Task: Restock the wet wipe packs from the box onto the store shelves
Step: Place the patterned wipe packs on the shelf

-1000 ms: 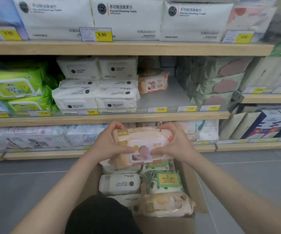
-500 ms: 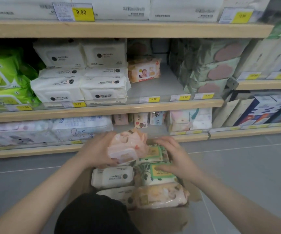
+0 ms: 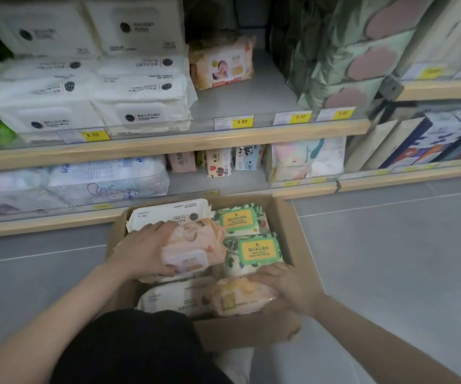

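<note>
Left grip (image 3: 143, 250) clamps a pink pack (image 3: 193, 245); right grip (image 3: 284, 289) clamps another (image 3: 240, 297) in the box (image 3: 287, 217). One-handed holds on slick wrappers could slip.

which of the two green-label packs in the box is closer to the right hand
The nearer green-label pack; the right hand sits just below it. The other green-label pack lies toward the shelves.

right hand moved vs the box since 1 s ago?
Yes. The right hand let go of the pink pack it helped hold above the box and went down to the box's near right corner, onto another pink pack.
</note>
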{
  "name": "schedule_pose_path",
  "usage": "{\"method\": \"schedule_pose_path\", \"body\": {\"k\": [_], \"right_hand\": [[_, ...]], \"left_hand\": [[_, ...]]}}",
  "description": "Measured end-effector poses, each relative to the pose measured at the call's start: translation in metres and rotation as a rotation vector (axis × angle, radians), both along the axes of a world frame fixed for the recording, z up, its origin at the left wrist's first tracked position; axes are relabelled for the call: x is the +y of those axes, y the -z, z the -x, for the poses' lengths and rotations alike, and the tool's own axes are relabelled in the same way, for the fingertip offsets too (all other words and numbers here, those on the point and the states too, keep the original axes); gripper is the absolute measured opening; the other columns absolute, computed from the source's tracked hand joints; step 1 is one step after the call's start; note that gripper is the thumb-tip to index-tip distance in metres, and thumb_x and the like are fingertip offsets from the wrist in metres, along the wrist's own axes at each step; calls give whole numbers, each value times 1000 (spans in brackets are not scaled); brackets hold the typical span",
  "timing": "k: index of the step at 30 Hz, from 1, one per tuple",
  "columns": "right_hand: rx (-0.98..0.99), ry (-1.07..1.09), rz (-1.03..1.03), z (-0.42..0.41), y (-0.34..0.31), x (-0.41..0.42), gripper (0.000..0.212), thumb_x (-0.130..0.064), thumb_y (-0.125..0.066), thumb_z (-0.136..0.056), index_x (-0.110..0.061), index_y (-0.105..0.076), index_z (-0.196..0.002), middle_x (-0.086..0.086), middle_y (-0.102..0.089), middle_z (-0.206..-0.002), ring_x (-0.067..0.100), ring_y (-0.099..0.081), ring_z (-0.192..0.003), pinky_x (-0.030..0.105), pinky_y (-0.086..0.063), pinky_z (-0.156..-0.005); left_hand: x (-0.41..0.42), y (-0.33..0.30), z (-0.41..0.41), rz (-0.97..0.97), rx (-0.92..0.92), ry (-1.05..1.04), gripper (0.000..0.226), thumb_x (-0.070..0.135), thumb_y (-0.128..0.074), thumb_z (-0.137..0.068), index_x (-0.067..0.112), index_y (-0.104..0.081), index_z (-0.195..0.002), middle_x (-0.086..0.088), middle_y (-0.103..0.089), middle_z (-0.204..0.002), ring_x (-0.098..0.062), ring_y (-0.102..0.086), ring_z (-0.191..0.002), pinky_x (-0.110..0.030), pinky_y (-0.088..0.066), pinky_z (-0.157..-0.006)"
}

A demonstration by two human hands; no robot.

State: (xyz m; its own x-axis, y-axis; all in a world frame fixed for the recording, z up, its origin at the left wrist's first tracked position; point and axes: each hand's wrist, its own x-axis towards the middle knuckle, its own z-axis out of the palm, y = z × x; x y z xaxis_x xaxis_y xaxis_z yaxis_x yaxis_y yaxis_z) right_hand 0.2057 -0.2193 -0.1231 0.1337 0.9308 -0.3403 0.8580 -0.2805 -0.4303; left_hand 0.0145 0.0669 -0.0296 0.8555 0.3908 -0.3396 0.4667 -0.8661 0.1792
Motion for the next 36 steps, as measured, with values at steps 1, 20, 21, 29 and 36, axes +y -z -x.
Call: {"method": "schedule_pose_path", "body": {"k": [1,20,21,29,36], "right_hand": [[14,1,9,-1,-1,1,77,-71,-46,-71,-40,-35,-141,-10,-46,-137,13,-37,-123,25,-24,-102],[58,38,-246,-18,-69,21,57,-57,-64,-75,-40,-50,-128,-9,-61,-120,11,-49,-108,31,-41,-95],[54,51,-262,-24,-76,25,57,-58,-64,-75,-39,-52,-127,-9,-61,-120,10,-49,-108,30,-41,-94],[-144,147,-168,-61,-74,78,40,-48,-53,-88,-40,-52,-128,-10,-55,-132,19,-51,-119,45,-33,-105],[-453,133,-2,-35,-63,96,74,-83,-26,-72,-39,-30,-132,-3,-47,-132,22,-43,-124,52,-11,-113]], "left_hand": [[0,0,-1,-3,3,7,97,62,-72,-59,27,-29,-138,3,-47,-134,-19,-47,-118,-34,-42,-88],[5,-26,8,-94,-10,-24,92,63,-72,-57,29,-33,-133,6,-51,-127,-19,-47,-117,-37,-38,-93],[8,-30,10,-99,-17,-34,93,64,-72,-56,29,-34,-133,6,-50,-128,-19,-46,-118,-37,-39,-92],[43,-68,24,-158,-64,-118,98,68,-72,-47,32,-36,-131,6,-54,-124,-20,-53,-111,-35,-47,-83],[63,-97,2,-213,-68,-89,92,61,-75,-51,32,-35,-128,7,-54,-114,-19,-53,-105,-34,-45,-79]]}}
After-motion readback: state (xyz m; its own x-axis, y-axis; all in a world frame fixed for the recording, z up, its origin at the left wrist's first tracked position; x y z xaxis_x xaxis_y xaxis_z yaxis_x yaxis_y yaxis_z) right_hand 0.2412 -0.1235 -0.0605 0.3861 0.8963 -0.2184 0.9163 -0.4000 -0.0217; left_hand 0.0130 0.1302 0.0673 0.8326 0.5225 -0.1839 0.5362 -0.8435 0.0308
